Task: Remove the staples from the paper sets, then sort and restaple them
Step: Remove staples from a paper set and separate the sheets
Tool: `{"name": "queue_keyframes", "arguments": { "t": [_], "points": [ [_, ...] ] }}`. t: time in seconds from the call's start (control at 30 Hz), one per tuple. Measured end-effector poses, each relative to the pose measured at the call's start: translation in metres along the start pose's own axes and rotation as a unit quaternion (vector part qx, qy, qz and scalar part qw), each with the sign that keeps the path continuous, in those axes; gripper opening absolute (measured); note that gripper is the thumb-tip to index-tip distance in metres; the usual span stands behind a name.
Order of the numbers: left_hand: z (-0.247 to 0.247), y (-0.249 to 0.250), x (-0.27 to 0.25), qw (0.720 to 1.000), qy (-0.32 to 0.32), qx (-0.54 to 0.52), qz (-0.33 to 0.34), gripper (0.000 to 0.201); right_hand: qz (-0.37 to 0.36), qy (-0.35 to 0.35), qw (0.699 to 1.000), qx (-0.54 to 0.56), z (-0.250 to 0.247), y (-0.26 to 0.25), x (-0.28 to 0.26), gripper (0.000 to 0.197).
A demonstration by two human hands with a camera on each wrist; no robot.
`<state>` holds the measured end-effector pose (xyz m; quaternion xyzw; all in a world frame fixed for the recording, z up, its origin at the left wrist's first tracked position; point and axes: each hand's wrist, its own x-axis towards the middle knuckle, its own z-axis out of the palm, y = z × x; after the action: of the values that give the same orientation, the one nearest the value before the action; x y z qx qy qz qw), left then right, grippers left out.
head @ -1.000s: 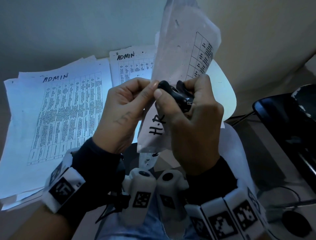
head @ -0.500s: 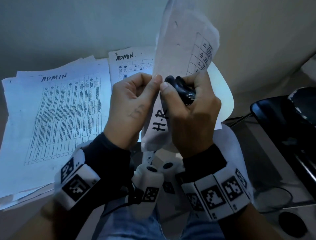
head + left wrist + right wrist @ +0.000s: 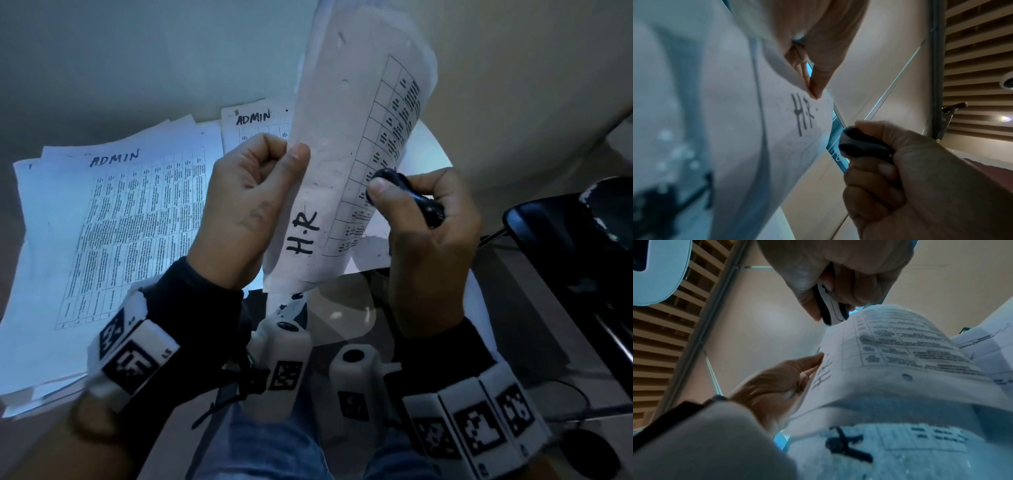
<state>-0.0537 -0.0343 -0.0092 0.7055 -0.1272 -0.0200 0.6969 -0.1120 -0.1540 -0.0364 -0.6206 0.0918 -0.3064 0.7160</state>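
Note:
A paper set marked "H.R" (image 3: 346,164) stands upright in mid-air, curled, with a printed table on it. My left hand (image 3: 253,202) pinches its left edge between thumb and fingers; the pinch (image 3: 816,91) sits just above the lettering. My right hand (image 3: 428,233) grips a black staple remover (image 3: 407,195), now just off the paper's right edge. The remover's black-and-white tip (image 3: 833,313) is next to the sheet's top corner. On the table lie two stacks headed "ADMIN": a large one (image 3: 113,236) at the left and one (image 3: 253,126) behind my left hand.
A black chair or case (image 3: 575,246) stands at the right, with cables (image 3: 579,397) on the floor below it. A pale rounded table edge (image 3: 431,150) shows behind the held paper. My knees in jeans (image 3: 274,445) are below the hands.
My right hand has moved the staple remover rightwards, away from my left thumb and off the corner of the H.R set. The paper has swung a little to the left, showing its lettering in full.

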Motion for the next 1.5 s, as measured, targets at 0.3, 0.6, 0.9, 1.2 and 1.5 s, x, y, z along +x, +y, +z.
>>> {"name": "queue_keyframes", "arguments": {
  "t": [0.3, 0.6, 0.9, 1.2, 1.5],
  "points": [
    [-0.002, 0.001, 0.004, 0.998, -0.016, 0.031, 0.054, 0.013, -0.002, -0.02, 1.0, -0.01, 0.004, 0.01, -0.007, 0.018],
    [-0.022, -0.001, 0.001, 0.994, -0.102, 0.025, -0.026, 0.083, -0.014, 0.014, 0.999, -0.048, -0.009, 0.014, -0.002, 0.016],
    [-0.024, -0.001, -0.008, 0.999, -0.023, -0.033, -0.037, 0.055, -0.011, -0.024, 0.999, -0.029, -0.008, 0.006, -0.006, 0.031],
    [-0.022, 0.001, -0.016, 0.989, 0.027, -0.123, -0.073, 0.055, -0.102, -0.053, 0.983, -0.146, 0.019, 0.0, -0.023, 0.036],
    [-0.009, 0.003, -0.023, 0.982, 0.057, -0.162, -0.077, 0.011, -0.124, -0.057, 0.971, -0.195, 0.036, -0.003, -0.032, 0.036]
  ]
}}
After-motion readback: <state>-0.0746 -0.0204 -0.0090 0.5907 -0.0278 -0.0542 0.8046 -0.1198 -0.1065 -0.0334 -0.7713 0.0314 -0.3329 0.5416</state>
